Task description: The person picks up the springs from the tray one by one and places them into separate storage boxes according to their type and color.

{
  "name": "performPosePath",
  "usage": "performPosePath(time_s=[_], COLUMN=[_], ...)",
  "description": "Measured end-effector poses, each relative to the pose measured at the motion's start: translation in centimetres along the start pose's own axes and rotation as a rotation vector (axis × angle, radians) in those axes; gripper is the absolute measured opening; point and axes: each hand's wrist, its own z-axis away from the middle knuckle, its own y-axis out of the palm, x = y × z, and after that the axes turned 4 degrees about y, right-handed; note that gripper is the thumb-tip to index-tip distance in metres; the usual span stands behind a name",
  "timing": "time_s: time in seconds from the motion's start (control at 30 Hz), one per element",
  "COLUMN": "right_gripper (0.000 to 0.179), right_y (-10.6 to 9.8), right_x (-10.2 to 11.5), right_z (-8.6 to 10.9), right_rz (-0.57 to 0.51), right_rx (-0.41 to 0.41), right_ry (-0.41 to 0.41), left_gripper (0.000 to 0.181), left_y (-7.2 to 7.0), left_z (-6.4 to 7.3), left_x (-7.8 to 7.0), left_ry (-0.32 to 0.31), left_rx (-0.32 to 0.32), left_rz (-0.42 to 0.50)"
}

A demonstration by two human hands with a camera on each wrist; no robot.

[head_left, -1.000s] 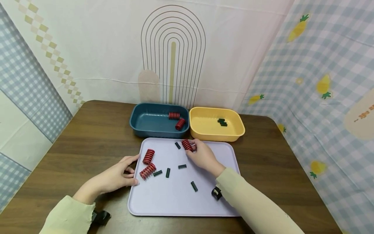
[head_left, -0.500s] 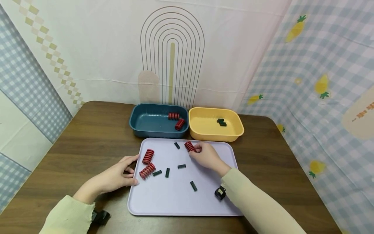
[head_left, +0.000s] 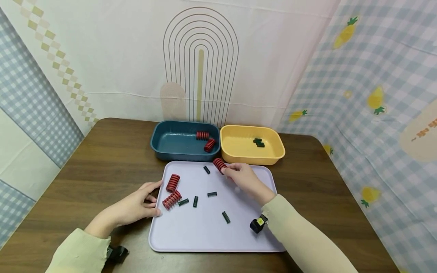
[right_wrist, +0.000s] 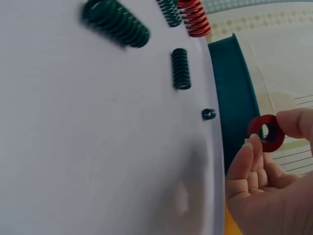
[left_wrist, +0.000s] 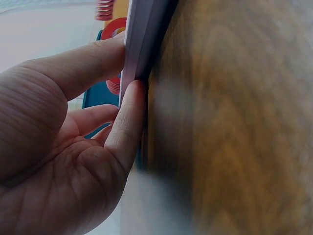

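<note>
My right hand (head_left: 244, 178) pinches a thick red spring (head_left: 219, 165) between thumb and fingers, above the tray's back edge. The right wrist view shows that red spring (right_wrist: 266, 133) end-on, with its hollow centre. My left hand (head_left: 136, 204) grips the left edge of the pale lilac tray (head_left: 191, 235); in the left wrist view its thumb and a finger meet the rim (left_wrist: 139, 39). Two red springs (head_left: 173, 182) lie near that hand. Several small dark green springs (head_left: 212, 194) are scattered over the tray.
Behind the tray stand a dark blue bin (head_left: 170, 153) with two red springs in it and a yellow bin (head_left: 239, 157) with several dark green springs, side by side. All rest on a brown wooden table (head_left: 102, 163), with a patterned cloth (head_left: 129, 57) behind.
My right hand first drew slightly right with the red spring, then raised it toward the tray's back edge. The left hand keeps its place.
</note>
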Motion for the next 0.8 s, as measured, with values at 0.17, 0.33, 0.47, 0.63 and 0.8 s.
performPosePath(time_s=[0.17,0.33,0.47,0.63,0.8], right_gripper=[0.033,0.034,0.033,0.03,0.029], right_y=[0.6,1.5,2.1,2.5,3.2], right_x=[1.3,2.3,3.2,4.0,4.4], right_z=[-0.2,-0.8,-1.0,-1.1,-1.8], right_rz=[-0.055,-0.017,0.008,-0.007,-0.008], right_rx=[-0.012,-0.081,-0.12,-0.138,-0.177], right_ry=[-0.039,-0.076,-0.09,-0.099,-0.177], left_gripper=[0.093,0.094,0.094,0.094,0.093], left_y=[0.0,0.0,0.0,0.0,0.0], left_z=[0.0,0.0,0.0,-0.1,-0.1], left_x=[0.0,0.1,0.1,0.0,0.0], left_ry=[0.006,0.007,-0.001,-0.006,-0.008], left_rx=[0.0,-0.003,-0.007,-0.003,-0.001], left_rz=[0.002,0.006,0.01,0.006,0.004])
